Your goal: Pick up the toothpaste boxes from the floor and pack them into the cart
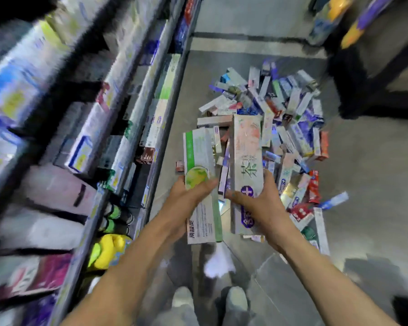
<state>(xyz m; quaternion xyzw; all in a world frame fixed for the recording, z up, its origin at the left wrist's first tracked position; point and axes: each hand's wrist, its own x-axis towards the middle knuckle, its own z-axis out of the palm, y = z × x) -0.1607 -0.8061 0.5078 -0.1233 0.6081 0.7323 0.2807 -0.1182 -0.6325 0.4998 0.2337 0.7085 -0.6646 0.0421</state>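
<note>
My left hand [185,198] grips a long white and green toothpaste box [199,156] with a lime picture, held lengthwise above the floor. Beside it my right hand [257,203] holds a white toothpaste box [246,147] with dark characters and a purple round mark. The two boxes sit side by side, close together. Beyond them a heap of toothpaste boxes [290,118] in many colours lies scattered on the grey floor [375,184]. No cart shows in this view.
Store shelves [99,128] packed with boxed goods run along the left, blurred by motion. A dark shelf unit [368,74] stands at the back right. My two shoes [210,302] are on the floor below my arms.
</note>
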